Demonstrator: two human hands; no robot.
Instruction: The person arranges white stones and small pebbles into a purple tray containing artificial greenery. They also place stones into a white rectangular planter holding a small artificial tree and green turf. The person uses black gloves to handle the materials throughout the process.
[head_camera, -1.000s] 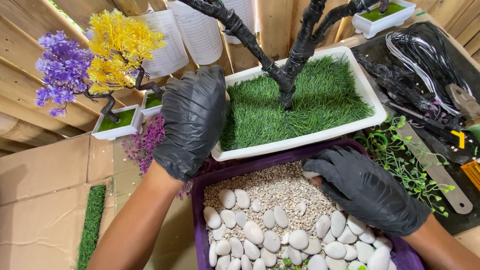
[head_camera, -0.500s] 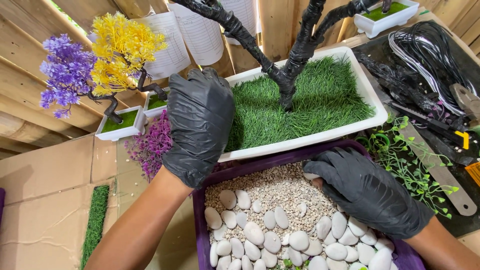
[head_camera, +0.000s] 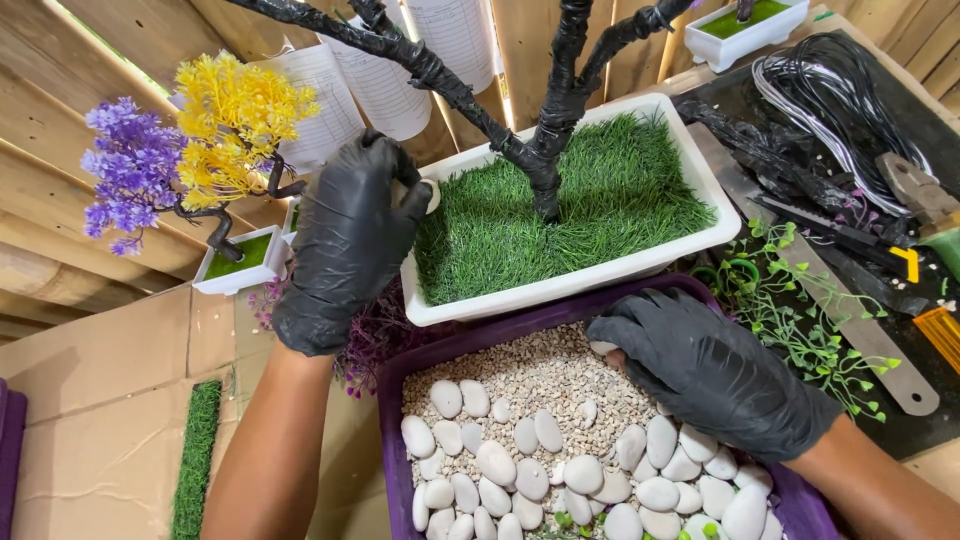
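Pebbles (head_camera: 560, 470) fill the purple tub (head_camera: 470, 345) at the near edge of the workbench: fine gravel at the back, smooth white stones heaped toward the front. The right hand (head_camera: 715, 375), in a black glove, lies curled over the tub's far right corner with its fingertips (head_camera: 605, 335) closed on one white stone (head_camera: 602, 348); only a sliver of it shows, so how firmly it is pinched cannot be told. The left hand (head_camera: 350, 240) is clamped over the left end of the white planter (head_camera: 590, 275), thumb hooked across the rim beside a pale stone (head_camera: 432, 195) resting at that corner.

Such stones are likely hard, dense and slick, so a pinch across the flat faces between thumb and two fingers should hold better than one on the rounded edges; gloves probably dull the feel. The planter looks like thin, light plastic, stiff at the rim, top-heavy from the dark wrapped tree (head_camera: 550, 150) rooted in its fake grass (head_camera: 570, 205); the rim ends are the sensible places to hold it.

Its long axis runs from the near left to the far right of the bench, just beyond the tub. The tree's trunk rises upright and forks toward the camera.
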